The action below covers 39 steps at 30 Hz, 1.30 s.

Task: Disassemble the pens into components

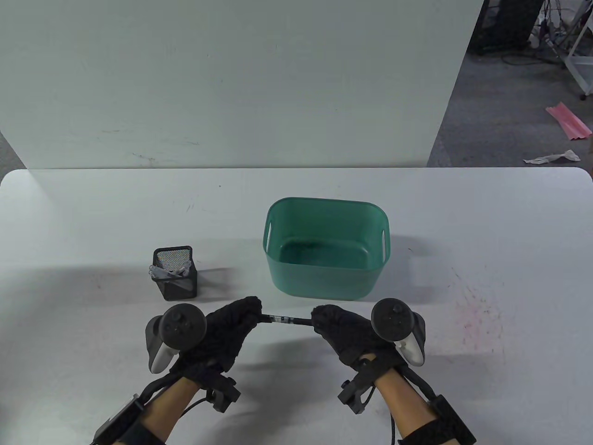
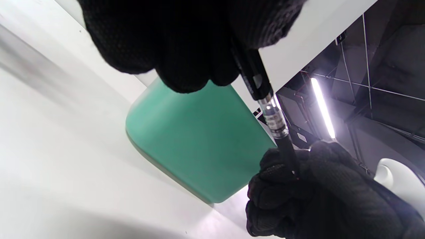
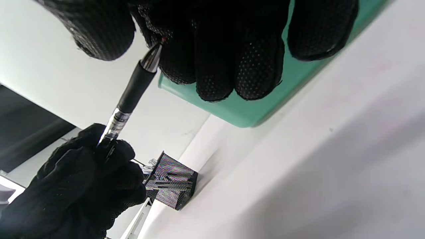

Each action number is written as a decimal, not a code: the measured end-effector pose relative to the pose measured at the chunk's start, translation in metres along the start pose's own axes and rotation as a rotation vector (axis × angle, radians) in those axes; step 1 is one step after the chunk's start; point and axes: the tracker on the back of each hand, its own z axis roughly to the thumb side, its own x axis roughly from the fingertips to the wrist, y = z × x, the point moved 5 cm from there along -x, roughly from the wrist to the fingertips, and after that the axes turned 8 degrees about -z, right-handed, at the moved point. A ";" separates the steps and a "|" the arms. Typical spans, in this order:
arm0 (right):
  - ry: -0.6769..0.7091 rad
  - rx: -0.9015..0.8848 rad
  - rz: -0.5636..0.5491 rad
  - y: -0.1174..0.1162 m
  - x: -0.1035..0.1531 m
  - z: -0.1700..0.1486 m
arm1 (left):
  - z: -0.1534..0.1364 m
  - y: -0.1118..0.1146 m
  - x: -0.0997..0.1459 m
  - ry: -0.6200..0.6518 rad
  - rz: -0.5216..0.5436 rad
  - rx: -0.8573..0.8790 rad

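Right hand (image 3: 212, 43) pinching pen (image 3: 132, 91) tip, left hand (image 3: 79, 179) gripping barrel

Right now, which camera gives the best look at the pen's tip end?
The right wrist view: the pen runs across open background, and its silver cone meets the right hand fingertips. The left wrist view shows the black rubber section entering that hand. The table view shows only a thin bar between both hands.

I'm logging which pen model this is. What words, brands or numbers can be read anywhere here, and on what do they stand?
None can be read.
Pen, held between left hand and right hand: dark print on the clear barrel band, too small and blurred to read.
Green bin: no print visible.
Mesh pen holder: no print visible.
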 end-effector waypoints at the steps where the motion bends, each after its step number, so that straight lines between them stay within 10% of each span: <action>1: -0.004 -0.022 0.010 -0.001 0.000 -0.002 | 0.001 0.002 0.001 0.004 -0.001 0.000; 21: -0.182 -0.284 0.023 0.001 -0.002 -0.027 | 0.020 0.027 0.000 0.076 -0.034 -0.349; 39: 0.051 -0.239 -0.025 0.004 -0.005 -0.012 | -0.002 0.030 -0.009 0.044 -0.201 0.019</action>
